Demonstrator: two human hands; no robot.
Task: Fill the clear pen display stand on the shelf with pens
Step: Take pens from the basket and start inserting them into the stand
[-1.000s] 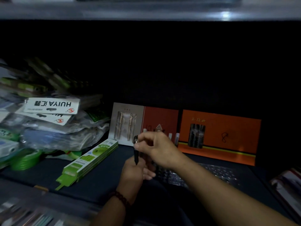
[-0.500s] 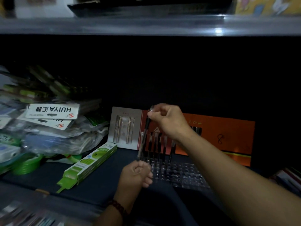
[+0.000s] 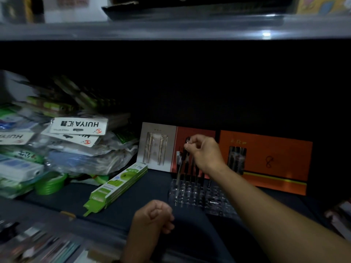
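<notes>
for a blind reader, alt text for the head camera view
A person's right hand pinches the top of a dark pen at a clear pen stand on a dim shelf, where a few pens stand. The left hand is curled in front; orange boxes stand behind.

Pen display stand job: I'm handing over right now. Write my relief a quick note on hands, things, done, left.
Right hand pinches the top of a dark pen at the back-left holes of the clear stand.
Left hand is a fist in front of the stand; contents not visible.
The stand sits on the shelf, before an orange box.
Done: a few pens stand at its back left.
Left: seat this pen, fill the many empty holes.
</notes>
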